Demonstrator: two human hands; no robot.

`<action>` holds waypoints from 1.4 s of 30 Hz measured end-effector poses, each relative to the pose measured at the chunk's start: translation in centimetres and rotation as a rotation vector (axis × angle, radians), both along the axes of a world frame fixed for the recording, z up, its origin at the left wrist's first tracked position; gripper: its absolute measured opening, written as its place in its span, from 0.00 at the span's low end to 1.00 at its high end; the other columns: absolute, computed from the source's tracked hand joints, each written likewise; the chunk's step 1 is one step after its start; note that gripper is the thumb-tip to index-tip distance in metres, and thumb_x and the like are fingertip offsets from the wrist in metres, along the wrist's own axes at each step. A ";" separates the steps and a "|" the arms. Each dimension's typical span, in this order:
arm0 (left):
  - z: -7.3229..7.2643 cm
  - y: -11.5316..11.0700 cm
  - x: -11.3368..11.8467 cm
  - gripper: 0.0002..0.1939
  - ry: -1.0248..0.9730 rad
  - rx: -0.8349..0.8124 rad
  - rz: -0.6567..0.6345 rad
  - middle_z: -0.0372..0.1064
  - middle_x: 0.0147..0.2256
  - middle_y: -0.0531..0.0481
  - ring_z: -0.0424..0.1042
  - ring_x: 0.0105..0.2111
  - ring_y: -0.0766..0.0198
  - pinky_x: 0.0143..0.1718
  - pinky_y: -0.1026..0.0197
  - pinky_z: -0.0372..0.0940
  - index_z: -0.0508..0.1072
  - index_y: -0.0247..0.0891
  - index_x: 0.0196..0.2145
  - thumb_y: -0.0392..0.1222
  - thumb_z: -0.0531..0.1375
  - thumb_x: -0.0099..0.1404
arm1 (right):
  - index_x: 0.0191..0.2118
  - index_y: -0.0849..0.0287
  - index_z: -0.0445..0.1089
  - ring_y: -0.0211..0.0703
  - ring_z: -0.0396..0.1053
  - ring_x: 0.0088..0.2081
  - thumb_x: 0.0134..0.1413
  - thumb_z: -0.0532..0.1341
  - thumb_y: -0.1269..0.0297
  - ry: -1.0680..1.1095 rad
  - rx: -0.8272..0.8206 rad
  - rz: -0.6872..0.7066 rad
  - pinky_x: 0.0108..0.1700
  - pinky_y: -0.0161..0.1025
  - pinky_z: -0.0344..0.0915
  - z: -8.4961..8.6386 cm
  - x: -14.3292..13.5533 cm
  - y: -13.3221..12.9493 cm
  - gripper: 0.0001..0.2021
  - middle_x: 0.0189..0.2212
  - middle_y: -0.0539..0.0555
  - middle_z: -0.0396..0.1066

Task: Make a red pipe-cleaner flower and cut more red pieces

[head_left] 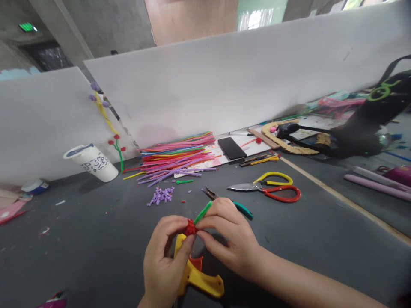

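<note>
A small red fuzzy pipe-cleaner flower (190,227) is pinched between the thumb and forefinger of my left hand (167,252). My right hand (233,239) is closed at the flower's right side, its fingertips on the base of a short green pipe cleaner (203,212) that slants up from the red part. Where the two join is hidden by my fingers. Below my hands lies a yellow hot glue gun (205,282) with an orange trigger (197,262). Partly behind my right hand are pliers with teal handles (243,209).
Beyond my hands lie purple cut pieces (161,195), a pile of colored pipe cleaners (180,158), a phone (231,148) and a utility knife (260,160). Scissors (276,187) rest at the right. A white cup (96,164) stands left. A white panel (205,85) borders the back.
</note>
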State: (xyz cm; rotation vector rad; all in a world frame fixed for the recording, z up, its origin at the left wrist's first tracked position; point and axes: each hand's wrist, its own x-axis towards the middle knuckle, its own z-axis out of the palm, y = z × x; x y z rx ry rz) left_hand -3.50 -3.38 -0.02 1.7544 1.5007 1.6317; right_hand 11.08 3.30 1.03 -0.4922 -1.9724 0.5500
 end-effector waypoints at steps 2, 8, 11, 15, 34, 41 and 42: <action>-0.3 -0.1 -0.2 0.11 0.040 -0.002 0.022 0.66 0.36 0.53 0.68 0.37 0.67 0.39 0.68 0.66 0.70 0.43 0.37 0.30 0.59 0.58 | 0.32 0.58 0.69 0.40 0.64 0.32 0.53 0.57 0.72 -0.001 0.005 0.005 0.37 0.41 0.59 0.0 0.0 0.0 0.04 0.27 0.51 0.69; -1.0 -0.2 -0.6 0.12 0.117 0.014 0.058 0.67 0.37 0.51 0.68 0.38 0.65 0.40 0.64 0.65 0.70 0.43 0.38 0.30 0.60 0.57 | 0.32 0.59 0.68 0.39 0.63 0.31 0.54 0.57 0.73 -0.006 0.021 0.012 0.37 0.41 0.58 0.0 0.1 0.1 0.04 0.26 0.51 0.69; -0.4 -0.2 -0.3 0.12 0.052 0.005 0.030 0.67 0.38 0.50 0.68 0.39 0.64 0.40 0.64 0.66 0.70 0.42 0.38 0.30 0.60 0.56 | 0.32 0.59 0.68 0.39 0.63 0.31 0.53 0.58 0.73 -0.006 0.032 0.014 0.38 0.41 0.59 0.1 0.1 0.1 0.03 0.27 0.50 0.69; 0.6 0.1 0.1 0.07 -0.132 -0.038 0.000 0.69 0.36 0.50 0.70 0.37 0.64 0.36 0.66 0.68 0.72 0.41 0.33 0.31 0.59 0.57 | 0.31 0.58 0.68 0.39 0.63 0.32 0.53 0.59 0.72 0.014 0.034 -0.027 0.40 0.42 0.59 0.0 0.2 0.2 0.03 0.27 0.50 0.68; -0.6 -0.4 -0.5 0.11 0.225 0.092 0.108 0.69 0.37 0.49 0.69 0.38 0.61 0.38 0.59 0.67 0.71 0.42 0.37 0.30 0.60 0.56 | 0.32 0.60 0.70 0.39 0.65 0.31 0.51 0.60 0.73 0.073 0.046 -0.038 0.40 0.43 0.61 -0.1 -0.2 -0.4 0.02 0.26 0.52 0.69; -0.8 -0.3 -0.5 0.15 0.297 0.175 0.117 0.70 0.37 0.49 0.69 0.37 0.62 0.38 0.60 0.67 0.70 0.41 0.39 0.27 0.61 0.55 | 0.31 0.58 0.70 0.40 0.65 0.31 0.52 0.59 0.71 0.094 0.006 -0.020 0.40 0.42 0.62 -0.2 -0.3 -0.3 0.03 0.26 0.51 0.69; -0.8 -0.3 -0.5 0.15 0.298 0.178 0.112 0.70 0.37 0.49 0.69 0.37 0.62 0.38 0.60 0.67 0.70 0.41 0.39 0.27 0.61 0.54 | 0.31 0.58 0.70 0.40 0.65 0.31 0.52 0.59 0.71 0.095 -0.012 -0.021 0.39 0.42 0.62 -0.2 -0.3 -0.3 0.03 0.26 0.51 0.69</action>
